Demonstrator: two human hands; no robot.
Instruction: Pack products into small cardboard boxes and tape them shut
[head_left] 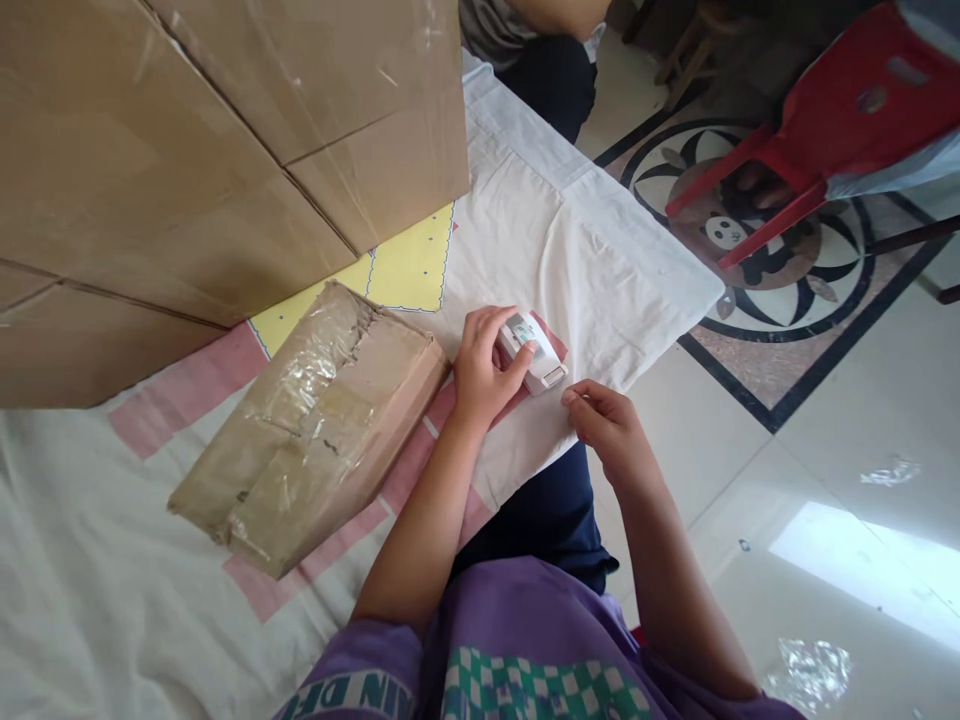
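Note:
My left hand (484,365) is closed around a small white device (534,352) with a pale label, holding it down on the white cloth (600,270) near the table corner. My right hand (604,420) sits just right of the device at the cloth's edge, fingers pinched together; what they hold, if anything, I cannot make out. A flat brown parcel (315,430) wrapped in clear tape lies on the table to the left of my left hand.
Large cardboard boxes (210,150) fill the back left of the table. A yellow patterned sheet (409,270) shows beneath them. Another person (540,50) sits at the far side. A red plastic chair (832,130) stands on the tiled floor (825,420) to the right.

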